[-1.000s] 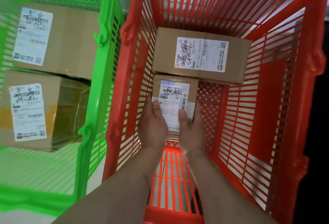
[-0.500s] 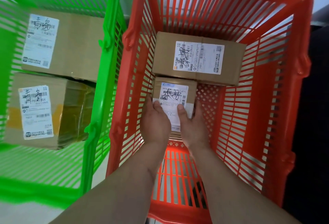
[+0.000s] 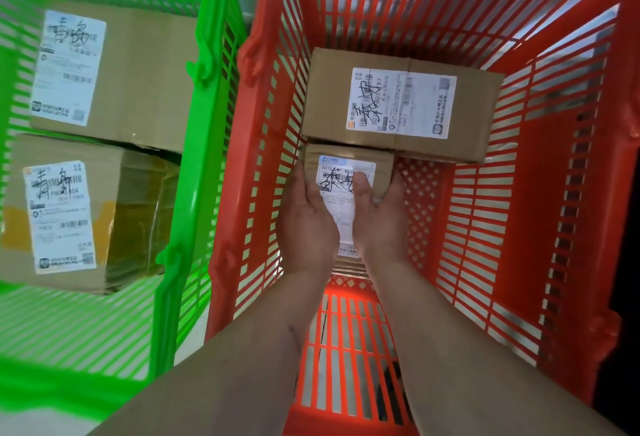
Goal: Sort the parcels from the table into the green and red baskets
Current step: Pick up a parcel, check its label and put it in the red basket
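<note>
Head view: left hand (image 3: 309, 217) and right hand (image 3: 380, 219) clasping small labelled parcel (image 3: 349, 172) from both sides, thumbs on label — steadying it low inside red basket (image 3: 519, 193), tucked against larger labelled box (image 3: 398, 103), likely for setting down. Green basket (image 3: 204, 124) alongside — holding two boxes.

- Scene evenly and brightly lit; colours of the red basket (image 3: 571, 193) and green basket (image 3: 194, 193) strongly saturated.
- Light is seen through the slatted walls, strongest at the upper right.
- A glowing patch is noted on the red floor between the forearms.
- Soft shadow under the larger parcel (image 3: 398, 103).
- Green slats smeared by blur at the left edge.
- Wide-angle bowing seen at the rims; label print partly illegible.
</note>
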